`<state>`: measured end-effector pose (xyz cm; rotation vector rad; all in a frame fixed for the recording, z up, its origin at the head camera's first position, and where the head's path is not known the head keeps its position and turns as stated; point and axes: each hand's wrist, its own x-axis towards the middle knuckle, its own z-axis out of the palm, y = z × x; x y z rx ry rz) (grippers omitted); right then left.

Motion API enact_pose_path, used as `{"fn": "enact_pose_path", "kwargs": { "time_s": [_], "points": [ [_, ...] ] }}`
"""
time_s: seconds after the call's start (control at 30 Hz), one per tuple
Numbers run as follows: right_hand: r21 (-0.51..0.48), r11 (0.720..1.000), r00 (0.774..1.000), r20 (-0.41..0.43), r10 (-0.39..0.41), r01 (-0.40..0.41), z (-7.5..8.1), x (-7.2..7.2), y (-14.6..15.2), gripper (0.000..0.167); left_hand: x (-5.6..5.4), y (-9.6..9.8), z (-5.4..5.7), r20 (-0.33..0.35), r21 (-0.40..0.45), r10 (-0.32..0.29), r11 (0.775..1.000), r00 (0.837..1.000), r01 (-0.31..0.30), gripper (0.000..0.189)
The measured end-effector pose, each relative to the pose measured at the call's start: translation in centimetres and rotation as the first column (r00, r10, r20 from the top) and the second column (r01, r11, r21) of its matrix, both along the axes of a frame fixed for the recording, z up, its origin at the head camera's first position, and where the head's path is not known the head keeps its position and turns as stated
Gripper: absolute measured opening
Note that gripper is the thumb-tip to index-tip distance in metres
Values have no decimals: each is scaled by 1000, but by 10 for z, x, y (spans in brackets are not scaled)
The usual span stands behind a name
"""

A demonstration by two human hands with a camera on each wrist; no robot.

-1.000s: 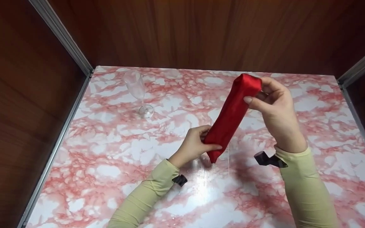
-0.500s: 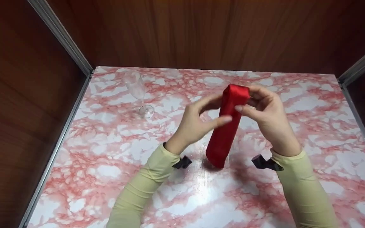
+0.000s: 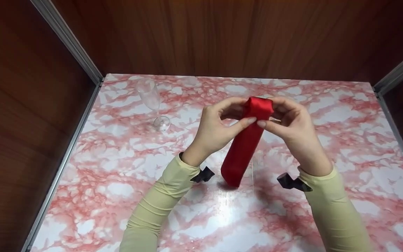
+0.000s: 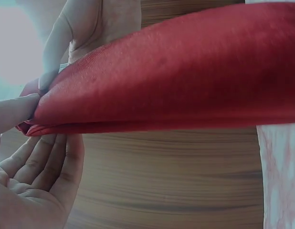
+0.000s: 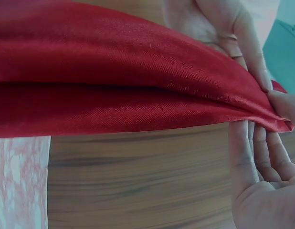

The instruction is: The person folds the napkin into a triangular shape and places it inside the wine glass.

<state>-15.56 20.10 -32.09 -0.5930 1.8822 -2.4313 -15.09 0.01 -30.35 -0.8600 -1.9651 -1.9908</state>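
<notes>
A glossy red satin cloth (image 3: 244,148), folded into a long narrow strip, hangs tilted between both hands, with its top end folded over. My left hand (image 3: 217,129) pinches the left side of that top end, thumb in front and fingers behind. At the right side my right hand (image 3: 301,136) pinches the same end, the two thumb tips almost meeting. In the left wrist view, the cloth (image 4: 171,71) crosses the picture above the left hand (image 4: 45,179). A lengthwise fold runs along the cloth (image 5: 123,86) in the right wrist view, above the right hand (image 5: 267,186).
A clear stemmed glass (image 3: 150,98) stands upright at the table's back left. The table (image 3: 117,210) has a red and white marbled top. Brown wood-grain panels (image 3: 201,38) with grey metal edging enclose the back and sides.
My left hand has let go of the cloth's lower end, moved up and taken hold of its top end. The right hand has come a little left and down, and the lower end hangs free.
</notes>
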Motion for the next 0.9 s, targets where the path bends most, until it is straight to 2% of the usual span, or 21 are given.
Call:
{"fn": "enact_pose_path", "kwargs": {
  "time_s": [0.17,0.3,0.53,0.77,0.9],
  "points": [
    [5,1000,1000,-2,20,-20,-6,0,2,41,0,1,0,-26,3,16,1000,1000,-16,30],
    [41,999,1000,10,-1,1,-13,0,2,41,-1,1,-1,-47,14,38,999,998,-37,29],
    [88,996,999,20,-36,34,-21,-1,0,38,-1,1,-3,-25,29,61,998,998,-60,29],
    [134,982,989,54,-141,133,-22,-4,-3,29,-2,-2,-10,0,63,6,998,1000,-5,32],
    [123,979,984,56,-169,161,-24,-5,-2,27,-1,-11,-17,31,67,-28,997,999,26,36]
  ]
}}
